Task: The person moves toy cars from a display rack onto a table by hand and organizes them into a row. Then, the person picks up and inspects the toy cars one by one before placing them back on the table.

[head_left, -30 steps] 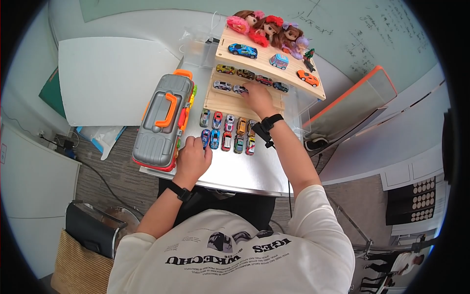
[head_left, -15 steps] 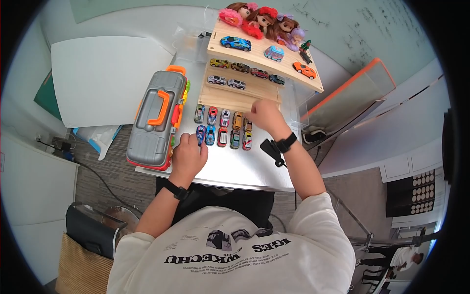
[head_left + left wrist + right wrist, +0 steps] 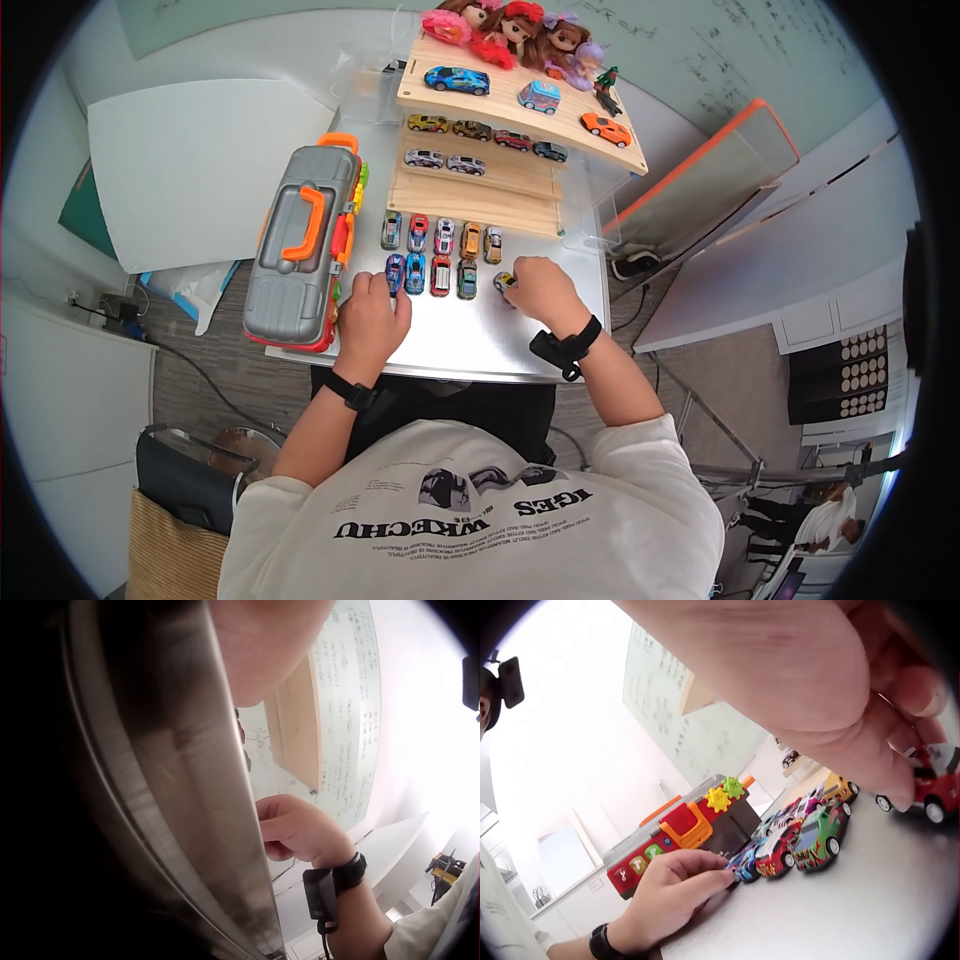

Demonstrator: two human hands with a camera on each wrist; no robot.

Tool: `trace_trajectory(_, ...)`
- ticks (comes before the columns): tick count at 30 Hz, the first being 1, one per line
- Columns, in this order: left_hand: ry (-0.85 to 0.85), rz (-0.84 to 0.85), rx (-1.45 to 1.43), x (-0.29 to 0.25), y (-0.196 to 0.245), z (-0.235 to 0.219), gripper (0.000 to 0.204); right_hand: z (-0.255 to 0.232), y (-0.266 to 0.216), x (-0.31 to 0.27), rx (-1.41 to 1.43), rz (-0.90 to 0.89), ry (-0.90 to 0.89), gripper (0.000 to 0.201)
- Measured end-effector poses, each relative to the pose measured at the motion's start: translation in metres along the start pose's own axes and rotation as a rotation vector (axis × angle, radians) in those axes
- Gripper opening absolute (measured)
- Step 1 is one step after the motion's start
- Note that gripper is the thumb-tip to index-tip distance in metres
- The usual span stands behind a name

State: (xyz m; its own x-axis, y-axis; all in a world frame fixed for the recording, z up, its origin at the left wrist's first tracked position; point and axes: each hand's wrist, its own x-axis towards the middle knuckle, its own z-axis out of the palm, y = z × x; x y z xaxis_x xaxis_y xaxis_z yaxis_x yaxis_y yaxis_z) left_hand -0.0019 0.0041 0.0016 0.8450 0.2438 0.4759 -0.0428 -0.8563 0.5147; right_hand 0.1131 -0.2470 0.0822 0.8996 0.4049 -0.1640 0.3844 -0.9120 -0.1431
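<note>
Your left hand (image 3: 373,325) looks to have thumb and forefinger closed on the near end of a blue toy car (image 3: 396,272); make that a light touch, so its neighbours aren't nudged. Your right hand (image 3: 545,293) pinches a red toy car (image 3: 936,784) between thumb and fingertips, slanted, at the right end of the nearer row and apart from the green car (image 3: 467,280). Whether its wheels bear on the tabletop (image 3: 470,335) you can't tell. Pinch it by the sides, turn your wrist until it lies parallel with the green car, and leave fingertip room between them. Left of the rows, the toolbox (image 3: 290,280) has its lid down, hiding any contents. Farther off, the wooden stand (image 3: 470,202) carries four cars on one step, two silver ones below; the clear bin's (image 3: 585,205) contents are unclear.
</note>
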Motion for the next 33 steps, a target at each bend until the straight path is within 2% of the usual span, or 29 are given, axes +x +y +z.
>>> trace_trajectory(4,0.014,0.01,-0.011,0.0,0.001,-0.001,0.021,-0.013,0.022,0.033,0.013,-0.026,0.068,0.021)
trace_trajectory(6,0.01,0.007,-0.012,0.0,0.002,-0.002,0.021,-0.028,0.026,0.055,0.054,-0.088,0.315,0.025)
trace_trajectory(7,0.005,0.006,-0.014,0.0,0.002,-0.003,0.021,-0.031,0.029,0.07,0.053,-0.09,0.316,0.025)
trace_trajectory(9,0.006,0.002,-0.015,0.0,0.002,-0.003,0.021,-0.034,0.035,0.101,0.09,-0.114,0.46,0.029)
trace_trajectory(12,0.007,-0.006,-0.012,0.0,0.001,-0.001,0.021,-0.038,0.033,0.127,-0.039,-0.134,0.411,0.033)
trace_trajectory(18,-0.037,-0.063,-0.012,-0.001,0.003,-0.004,0.023,-0.024,0.042,0.154,-0.022,-0.213,0.417,0.029)
trace_trajectory(28,-0.009,0.005,0.009,0.0,0.002,-0.004,0.023,-0.022,0.042,0.152,0.005,-0.244,0.428,0.029)
trace_trajectory(31,-0.008,0.002,0.015,0.0,0.002,-0.004,0.023,-0.028,0.03,0.136,0.047,-0.235,0.515,0.026)
trace_trajectory(33,-0.01,-0.002,0.019,0.0,0.003,-0.003,0.023,-0.034,0.02,0.12,0.074,-0.141,0.443,0.023)
